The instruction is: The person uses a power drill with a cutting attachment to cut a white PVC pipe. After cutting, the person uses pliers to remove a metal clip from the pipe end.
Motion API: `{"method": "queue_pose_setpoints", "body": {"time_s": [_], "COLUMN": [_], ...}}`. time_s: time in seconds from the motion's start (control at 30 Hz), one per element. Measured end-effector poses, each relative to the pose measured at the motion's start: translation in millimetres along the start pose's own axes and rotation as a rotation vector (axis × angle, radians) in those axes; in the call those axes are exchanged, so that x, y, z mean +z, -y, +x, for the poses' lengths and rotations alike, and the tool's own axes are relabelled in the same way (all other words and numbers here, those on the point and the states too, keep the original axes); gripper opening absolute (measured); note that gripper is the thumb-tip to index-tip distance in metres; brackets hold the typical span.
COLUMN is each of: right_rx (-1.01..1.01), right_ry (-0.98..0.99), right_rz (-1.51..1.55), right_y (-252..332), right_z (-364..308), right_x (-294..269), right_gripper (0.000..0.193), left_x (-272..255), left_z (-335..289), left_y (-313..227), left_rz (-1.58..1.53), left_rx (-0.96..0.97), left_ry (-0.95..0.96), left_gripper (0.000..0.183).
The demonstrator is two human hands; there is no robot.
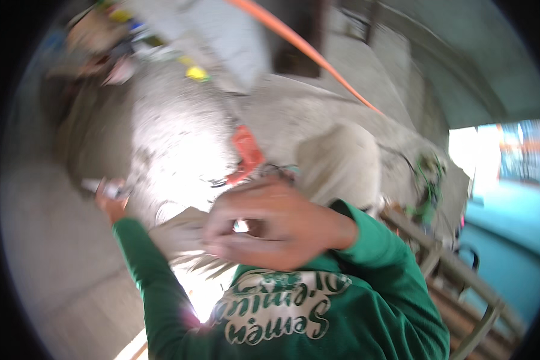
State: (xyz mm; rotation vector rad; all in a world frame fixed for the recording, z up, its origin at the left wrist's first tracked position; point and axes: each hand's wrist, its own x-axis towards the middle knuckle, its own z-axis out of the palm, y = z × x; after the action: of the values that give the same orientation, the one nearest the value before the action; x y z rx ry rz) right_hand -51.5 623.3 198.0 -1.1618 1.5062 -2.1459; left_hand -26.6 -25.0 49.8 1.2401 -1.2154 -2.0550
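Observation:
My left hand (pixel 111 204) reaches out to the left, low over the grey ground, its fingers closed around a small whitish thing (pixel 93 185) too blurred to name. Close in front of my green-sleeved chest, my right hand (pixel 276 222) is curled with thumb and fingertips together. A bright spot shows through the gap between them, and I cannot make out whether anything is held. Beyond the right hand a red flat piece (pixel 246 155) lies on the ground beside some thin dark wire. Pale trouser cloth covers my bent knee (pixel 339 162).
An orange hose or pole (pixel 309 54) slants across the top. Scattered litter (pixel 102 36) and a yellow scrap (pixel 196 73) lie at the far left. Tangled green cord (pixel 427 183) and a wooden frame (pixel 462 288) stand at the right. Strong light glares on the ground.

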Motion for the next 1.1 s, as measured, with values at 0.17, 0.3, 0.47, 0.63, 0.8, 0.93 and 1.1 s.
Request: {"method": "queue_pose_setpoints", "body": {"time_s": [0.17, 0.3, 0.47, 0.63, 0.8, 0.93, 1.1], "right_rx": [-0.221, -0.291, -0.317, -0.291, -0.245, -0.227, -0.212], "right_ry": [0.225, 0.377, 0.478, 0.525, 0.538, 0.543, 0.503], "right_rz": [0.473, 0.597, 0.718, 0.772, 0.775, 0.759, 0.716], "right_y": [31.6, 37.5, 32.0, 24.5, 20.4, 15.9, 9.7], "right_z": [43.1, 67.2, 83.2, 87.1, 84.9, 82.9, 85.4], "right_x": [-2.1, 21.1, 58.9, 84.1, 98.7, 105.3, 103.9], "right_gripper": [0.02, 0.02, 0.016, 0.013, 0.01, 0.009, 0.009], "left_x": [47.8, 55.9, 49.1, 40.1, 25.1, 14.5, 14.4], "left_z": [-33.3, -41.5, -43.1, -49.0, -39.8, -23.7, -21.1], "left_y": [19.8, 20.8, 22.2, 23.8, 19.7, 18.2, 12.3], "left_rz": [-0.217, -0.218, -0.209, -0.161, -0.236, -0.239, -0.295], "left_rx": [-0.007, -0.001, -0.001, 0.016, -0.042, -0.004, -0.03], "left_ry": [-0.149, -0.13, -0.117, -0.094, -0.099, -0.075, -0.076], "left_gripper": [0.035, 0.035, 0.028, 0.024, 0.022, 0.03, 0.029]}}
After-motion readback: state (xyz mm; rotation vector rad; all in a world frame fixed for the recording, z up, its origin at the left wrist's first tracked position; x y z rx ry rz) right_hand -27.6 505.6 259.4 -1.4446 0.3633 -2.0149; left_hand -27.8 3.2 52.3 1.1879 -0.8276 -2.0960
